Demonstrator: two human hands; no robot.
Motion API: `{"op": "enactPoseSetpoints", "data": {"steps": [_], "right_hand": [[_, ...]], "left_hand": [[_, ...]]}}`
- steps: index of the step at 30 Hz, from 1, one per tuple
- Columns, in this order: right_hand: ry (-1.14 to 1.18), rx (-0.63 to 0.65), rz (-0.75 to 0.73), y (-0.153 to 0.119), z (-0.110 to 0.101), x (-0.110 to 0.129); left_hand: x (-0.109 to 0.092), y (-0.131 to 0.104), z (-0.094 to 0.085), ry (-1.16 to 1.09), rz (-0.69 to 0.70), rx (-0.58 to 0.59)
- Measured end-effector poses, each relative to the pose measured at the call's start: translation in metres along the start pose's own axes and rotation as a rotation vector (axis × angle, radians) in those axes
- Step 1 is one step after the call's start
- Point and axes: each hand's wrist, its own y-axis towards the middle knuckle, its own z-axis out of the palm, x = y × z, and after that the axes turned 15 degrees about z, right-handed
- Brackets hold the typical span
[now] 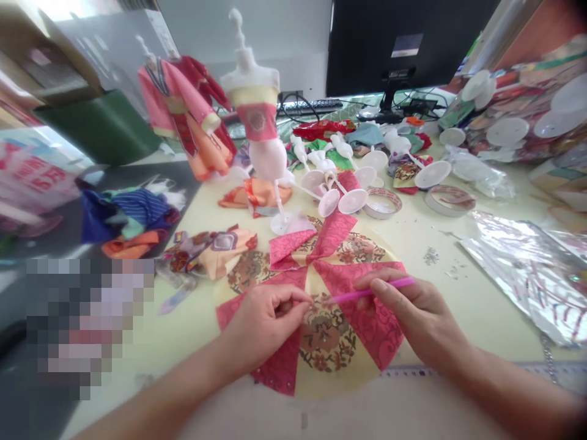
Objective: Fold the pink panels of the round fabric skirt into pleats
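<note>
Desk (413, 235): pale, red-printed bag (39, 174) to the left (lettering too blurred)
Right hand (415, 311): grips pink pen-like tool (346, 297)
Left hand (263, 318): pinched together, contents unclear
Patterned fabric (328, 342): near middle, beneath both hands

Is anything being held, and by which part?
The right hand holds the pink pen around its middle. Whether the left hand's pinched fingertips hold anything cannot be told.
</note>
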Motion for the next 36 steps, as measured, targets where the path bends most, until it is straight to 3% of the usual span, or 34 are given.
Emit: {"op": "enactPoseSetpoints", "data": {"steps": [6,11,14,21,26,29,36], "right_hand": [[0.124,0.064,0.158,0.004,0.003,-0.001],[0.132,0.02,0.276,0.006,0.002,-0.002],[0.156,0.009,0.27,0.006,0.001,-0.004],[-0.008,0.014,-0.025,-0.001,-0.003,-0.007],[-0.305,0.107,-0.514,-0.007,-0.002,0.006],[-0.482,0.195,-0.715,-0.009,0.0,0.011],[-0.586,0.164,-0.807,-0.011,-0.002,0.008]], "left_hand": [[0.003,-0.001,0.004,-0.028,0.007,0.044],[0.003,-0.002,0.005,-0.062,-0.003,0.057],[0.0,-0.002,0.004,-0.182,-0.062,0.063],[0.0,0.001,-0.001,-0.63,-0.185,-0.021],[0.001,-0.003,-0.005,-0.97,-0.255,-0.031],[0.001,-0.003,-0.006,-1.086,-0.265,-0.052],[0.003,-0.001,-0.004,-1.12,-0.268,-0.085]]}}
